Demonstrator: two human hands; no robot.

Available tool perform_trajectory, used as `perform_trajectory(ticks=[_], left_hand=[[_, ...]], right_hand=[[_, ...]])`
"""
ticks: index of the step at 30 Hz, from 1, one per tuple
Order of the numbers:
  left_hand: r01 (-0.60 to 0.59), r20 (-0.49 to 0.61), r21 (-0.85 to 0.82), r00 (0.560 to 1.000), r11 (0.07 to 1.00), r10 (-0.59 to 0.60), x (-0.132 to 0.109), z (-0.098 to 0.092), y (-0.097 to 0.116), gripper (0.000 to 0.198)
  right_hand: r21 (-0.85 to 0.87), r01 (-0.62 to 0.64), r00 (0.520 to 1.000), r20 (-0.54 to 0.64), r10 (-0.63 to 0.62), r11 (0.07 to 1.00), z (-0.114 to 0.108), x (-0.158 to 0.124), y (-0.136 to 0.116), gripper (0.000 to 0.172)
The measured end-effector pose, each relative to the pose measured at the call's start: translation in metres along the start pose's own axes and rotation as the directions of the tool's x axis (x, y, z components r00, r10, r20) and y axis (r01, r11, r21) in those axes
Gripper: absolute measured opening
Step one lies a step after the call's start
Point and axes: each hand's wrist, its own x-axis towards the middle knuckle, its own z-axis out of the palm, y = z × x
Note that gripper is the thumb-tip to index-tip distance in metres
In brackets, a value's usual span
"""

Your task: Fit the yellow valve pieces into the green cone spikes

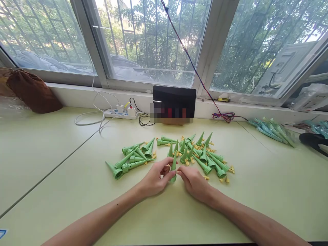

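My left hand [156, 177] grips a green plastic watering spike [174, 164], tip up, between thumb and fingers, just above the table. Close against the spike's right side is my right hand [194, 182], its thumb and fingertips pinched together. Whatever small piece it may hold there is hidden by the fingers. Behind the hands lies a pile of more green spikes [204, 155], some upright and others on their sides, with small yellow valves [231, 169] fitted or scattered among them. To the left sits another heap of green spikes [134, 165], mostly lying flat.
A dark-screened tablet [174, 99] leans by the windowsill. Left of it are a white power strip [120, 114] and loose cables. Bagged bundles of green and blue parts [273, 131] lie at right near a black object [314, 141]. A brown bag [33, 90] stands far left.
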Motion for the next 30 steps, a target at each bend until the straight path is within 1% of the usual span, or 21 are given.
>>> perform_trajectory(ticks=[4, 7, 10, 14, 17, 25, 28, 30], left_hand=[[-0.005, -0.007, -0.004, 1.000, 1.000, 0.005, 0.0000, -0.0007, 0.0029, 0.019], [0.006, -0.041, -0.041, 0.999, 0.999, -0.007, 0.0012, -0.0018, 0.0047, 0.020], [0.051, -0.068, -0.136, 0.996, 0.989, -0.061, 0.0032, -0.0017, 0.0032, 0.024], [0.128, -0.047, -0.319, 0.987, 0.939, -0.150, 0.0057, 0.0009, -0.0005, 0.033], [0.146, -0.041, -0.398, 0.984, 0.906, -0.176, 0.0065, 0.0020, -0.0009, 0.038], [0.133, -0.024, -0.370, 0.988, 0.920, -0.152, 0.0064, 0.0005, -0.0004, 0.037], [0.135, -0.016, -0.344, 0.989, 0.929, -0.149, 0.0060, 0.0009, 0.0001, 0.034], [0.133, -0.012, -0.323, 0.989, 0.937, -0.145, 0.0052, 0.0011, 0.0002, 0.033]], right_hand=[[-0.002, -0.012, 1.000, -0.011, 0.012, 1.000, -0.0011, 0.0006, -0.0017, 0.032], [0.018, -0.049, 0.998, -0.042, 0.050, 0.999, -0.0025, 0.0026, -0.0052, 0.033], [0.031, -0.065, 0.995, -0.077, 0.068, 0.997, -0.0033, 0.0045, -0.0082, 0.031], [0.052, -0.048, 0.995, -0.082, 0.052, 0.998, -0.0029, 0.0050, -0.0092, 0.023], [0.045, -0.043, 0.994, -0.097, 0.047, 0.998, -0.0027, 0.0050, -0.0089, 0.022], [-0.007, -0.047, 0.990, -0.135, 0.045, 0.999, -0.0020, 0.0061, -0.0068, 0.023], [-0.021, -0.054, 0.990, -0.129, 0.051, 0.998, -0.0012, 0.0050, -0.0062, 0.027], [0.002, -0.072, 0.991, -0.118, 0.071, 0.997, -0.0010, 0.0043, -0.0066, 0.029]])
